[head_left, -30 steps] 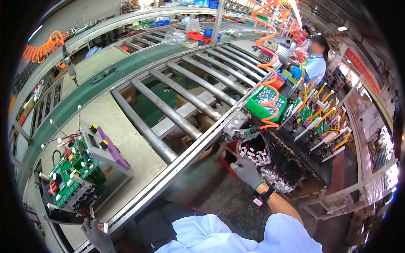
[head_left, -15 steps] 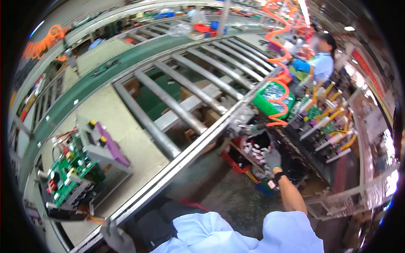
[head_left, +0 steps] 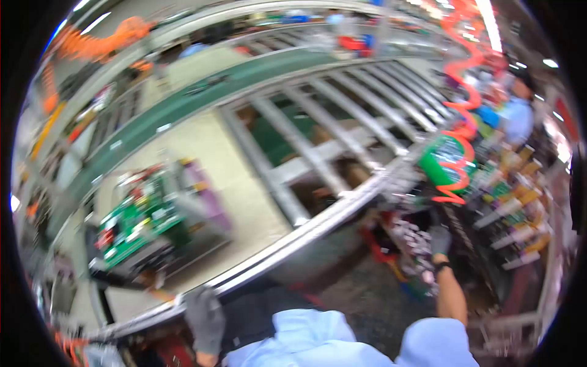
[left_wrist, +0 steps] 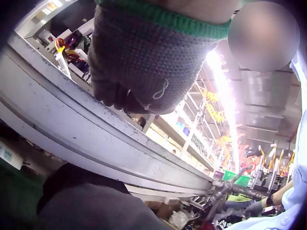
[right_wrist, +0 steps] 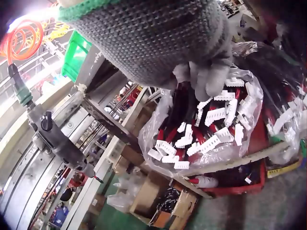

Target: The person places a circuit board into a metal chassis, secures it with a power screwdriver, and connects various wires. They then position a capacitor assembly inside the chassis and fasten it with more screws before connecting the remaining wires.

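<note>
My gloved right hand (right_wrist: 163, 43) is over a clear plastic bag of white connectors (right_wrist: 216, 116) on red and black wires; its fingertips (right_wrist: 211, 84) touch or hover at the connectors, and whether they pinch one is unclear. In the head view the right hand (head_left: 439, 240) reaches into the bins on the right. My gloved left hand (left_wrist: 144, 57) rests at the metal rail (left_wrist: 86, 129) with its fingers bent over the edge. Left of it in the head view, a green circuit board unit (head_left: 143, 220) with a purple-edged panel stands on the pale board.
A roller conveyor (head_left: 330, 134) runs beyond the rail. A green bin (head_left: 443, 160) and a coiled orange hose (head_left: 468, 116) are at the right. Another person (head_left: 516, 116) sits at the far right. A power screwdriver (right_wrist: 57, 139) hangs beside the rail.
The head view has swung left, blurring the scene. My right hand has gone from the bins' near edge into the bag of connectors. My left hand has shifted along the rail, away from the circuit board unit.
</note>
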